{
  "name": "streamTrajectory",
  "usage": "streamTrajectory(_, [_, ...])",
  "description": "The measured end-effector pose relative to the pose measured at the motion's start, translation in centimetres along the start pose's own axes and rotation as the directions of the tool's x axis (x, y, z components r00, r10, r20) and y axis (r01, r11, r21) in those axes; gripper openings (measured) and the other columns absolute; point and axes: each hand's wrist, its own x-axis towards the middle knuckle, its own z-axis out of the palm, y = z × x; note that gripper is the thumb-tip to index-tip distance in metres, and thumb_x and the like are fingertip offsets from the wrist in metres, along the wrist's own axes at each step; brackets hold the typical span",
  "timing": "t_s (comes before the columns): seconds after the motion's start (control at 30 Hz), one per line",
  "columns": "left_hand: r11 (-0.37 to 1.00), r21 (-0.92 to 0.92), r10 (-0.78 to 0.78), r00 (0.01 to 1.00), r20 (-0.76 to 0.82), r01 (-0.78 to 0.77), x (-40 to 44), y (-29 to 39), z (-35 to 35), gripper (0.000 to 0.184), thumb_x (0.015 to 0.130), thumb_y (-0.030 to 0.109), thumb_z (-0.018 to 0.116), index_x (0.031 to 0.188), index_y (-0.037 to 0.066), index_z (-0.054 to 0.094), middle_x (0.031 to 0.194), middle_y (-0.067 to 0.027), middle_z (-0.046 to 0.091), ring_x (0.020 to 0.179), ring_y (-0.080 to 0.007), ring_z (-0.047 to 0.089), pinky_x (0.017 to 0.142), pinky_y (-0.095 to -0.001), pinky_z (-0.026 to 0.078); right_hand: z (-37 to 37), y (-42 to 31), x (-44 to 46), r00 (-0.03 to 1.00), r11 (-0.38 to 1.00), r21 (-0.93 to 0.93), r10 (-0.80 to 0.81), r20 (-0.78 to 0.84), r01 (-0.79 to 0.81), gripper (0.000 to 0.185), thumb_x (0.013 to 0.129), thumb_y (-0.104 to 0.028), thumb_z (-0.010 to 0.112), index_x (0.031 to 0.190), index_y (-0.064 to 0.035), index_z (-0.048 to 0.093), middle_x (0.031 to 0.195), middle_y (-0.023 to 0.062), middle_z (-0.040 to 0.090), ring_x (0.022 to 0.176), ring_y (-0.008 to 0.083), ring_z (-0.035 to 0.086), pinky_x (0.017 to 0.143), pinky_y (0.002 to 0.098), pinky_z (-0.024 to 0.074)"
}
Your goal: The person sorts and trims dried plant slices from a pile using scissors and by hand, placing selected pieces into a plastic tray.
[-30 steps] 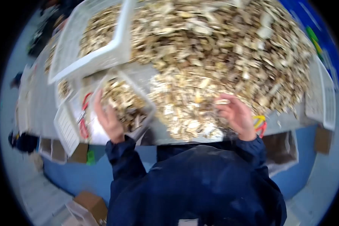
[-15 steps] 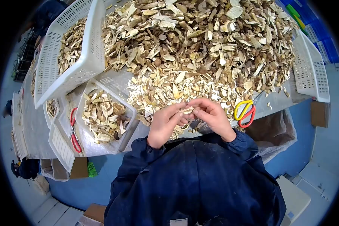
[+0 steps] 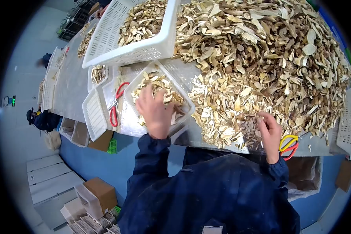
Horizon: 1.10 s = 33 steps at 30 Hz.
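Observation:
My left hand [image 3: 155,115] is over a white plastic tray [image 3: 189,108] of dried mushroom slices [image 3: 156,82]. Its fingers are spread and slightly blurred, and no slice shows in them. My right hand [image 3: 270,134] is at the front of the large mushroom heap [image 3: 257,43], above small pale pieces [image 3: 222,117]. Its thumb and index finger are pinched together; what is between them is too small to make out. Right beside that hand, scissors with yellow and red handles [image 3: 288,146] lie at the table edge.
Red-handled scissors [image 3: 114,111] lie left of the tray, near a slotted white lid-like piece [image 3: 94,115]. A large white basket [image 3: 144,48] of slices stands behind. Under the table edge is a lined box [image 3: 306,177]. Another person [image 3: 45,120] is at far left.
My hands were together around a mushroom slice and have parted. The left went left over the tray and spread its fingers; the right stayed by the heap. The camera view has turned left.

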Motion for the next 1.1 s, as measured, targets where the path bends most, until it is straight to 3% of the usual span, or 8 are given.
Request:
streamTrajectory(0.1, [0.991, 0.105, -0.080, 0.996, 0.026, 0.077, 0.0, -2.1, 1.0, 0.035, 0.070, 0.017, 0.076, 0.103, 0.013, 0.063, 0.136, -0.0113, 0.045, 0.130, -0.0357, 0.035, 0.106, -0.0581, 0.022, 0.0, 0.4, -0.2, 0.998, 0.998, 0.058, 0.030, 0.047, -0.032, 0.016, 0.090, -0.008, 0.057, 0.103, -0.0018, 0.063, 0.064, -0.0025, 0.054, 0.057, 0.0042, 0.048, 0.051, 0.0204, 0.0352])
streamTrajectory(0.2, [0.985, 0.163, -0.062, 0.996, 0.063, 0.051, -0.3, -2.9, 1.8, 0.031, 0.071, 0.020, 0.076, 0.099, 0.013, 0.064, 0.135, -0.0117, 0.047, 0.131, -0.0356, 0.034, 0.106, -0.0577, 0.022, -0.3, 0.3, -0.5, 0.994, 0.999, 0.021, 0.046, 0.101, -0.049, 0.015, 0.090, -0.009, 0.056, 0.102, -0.0021, 0.063, 0.067, -0.0020, 0.056, 0.058, 0.0038, 0.050, 0.051, 0.0194, 0.0369])
streamTrajectory(0.3, [0.998, 0.054, -0.041, 0.999, 0.011, 0.040, -0.2, -3.4, 2.1, 0.024, 0.074, 0.022, 0.074, 0.093, 0.011, 0.064, 0.133, -0.0125, 0.049, 0.129, -0.0355, 0.037, 0.105, -0.0589, 0.023, -0.3, 0.5, -0.6, 0.990, 0.994, 0.053, 0.085, 0.109, -0.091, 0.016, 0.090, -0.009, 0.055, 0.102, -0.0024, 0.064, 0.069, -0.0018, 0.058, 0.059, 0.0031, 0.051, 0.049, 0.0184, 0.0377])
streamTrajectory(0.47, [0.973, -0.227, -0.046, 0.999, -0.008, 0.043, 0.2, -5.0, 2.4, 0.018, 0.078, 0.022, 0.068, 0.089, 0.008, 0.066, 0.131, -0.0159, 0.051, 0.126, -0.0366, 0.041, 0.106, -0.0500, 0.026, -0.7, 0.5, -0.5, 0.988, 0.991, 0.071, 0.101, 0.117, -0.110, 0.017, 0.090, -0.009, 0.054, 0.103, -0.0030, 0.064, 0.070, -0.0017, 0.058, 0.060, 0.0024, 0.051, 0.047, 0.0172, 0.0382])
streamTrajectory(0.63, [0.772, -0.620, -0.050, 0.986, 0.160, 0.139, 0.6, -6.2, 1.4, 0.018, 0.079, 0.016, 0.061, 0.090, 0.002, 0.065, 0.133, -0.0218, 0.049, 0.123, -0.0366, 0.043, 0.104, -0.0402, 0.032, -1.3, 0.5, -0.6, 0.987, 0.990, 0.055, 0.120, 0.109, -0.126, 0.017, 0.090, -0.009, 0.055, 0.103, -0.0028, 0.065, 0.070, -0.0009, 0.059, 0.059, 0.0027, 0.051, 0.048, 0.0181, 0.0377])
streamTrajectory(0.73, [0.729, -0.661, -0.095, 0.982, 0.160, 0.178, 0.6, -6.1, 1.0, 0.018, 0.080, 0.016, 0.062, 0.089, 0.002, 0.065, 0.133, -0.0219, 0.049, 0.124, -0.0352, 0.044, 0.104, -0.0402, 0.033, -1.5, 0.5, -0.6, 0.988, 0.985, 0.101, 0.134, 0.081, -0.142, 0.016, 0.089, -0.008, 0.057, 0.102, -0.0023, 0.065, 0.069, 0.0006, 0.062, 0.058, 0.0039, 0.051, 0.049, 0.0191, 0.0371])
streamTrajectory(0.9, [0.802, -0.560, -0.172, 0.978, 0.115, 0.207, 0.7, -6.4, -0.2, 0.016, 0.082, 0.017, 0.063, 0.088, 0.002, 0.065, 0.135, -0.0210, 0.047, 0.126, -0.0365, 0.042, 0.106, -0.0413, 0.031, -1.7, 0.5, -0.6, 0.989, 0.978, 0.153, 0.133, 0.069, -0.142, 0.016, 0.090, -0.009, 0.056, 0.101, -0.0026, 0.065, 0.071, 0.0000, 0.062, 0.059, 0.0029, 0.051, 0.049, 0.0184, 0.0367])
streamTrajectory(1.1, [0.858, -0.506, -0.119, 0.992, -0.033, 0.086, 0.7, -5.7, -0.5, 0.013, 0.083, 0.014, 0.062, 0.089, 0.003, 0.063, 0.136, -0.0208, 0.045, 0.127, -0.0380, 0.040, 0.107, -0.0423, 0.029, -1.7, 0.4, -0.5, 0.986, 0.976, 0.162, 0.133, 0.099, -0.148, 0.015, 0.090, -0.008, 0.057, 0.102, -0.0027, 0.065, 0.070, -0.0009, 0.061, 0.059, 0.0022, 0.051, 0.048, 0.0183, 0.0355])
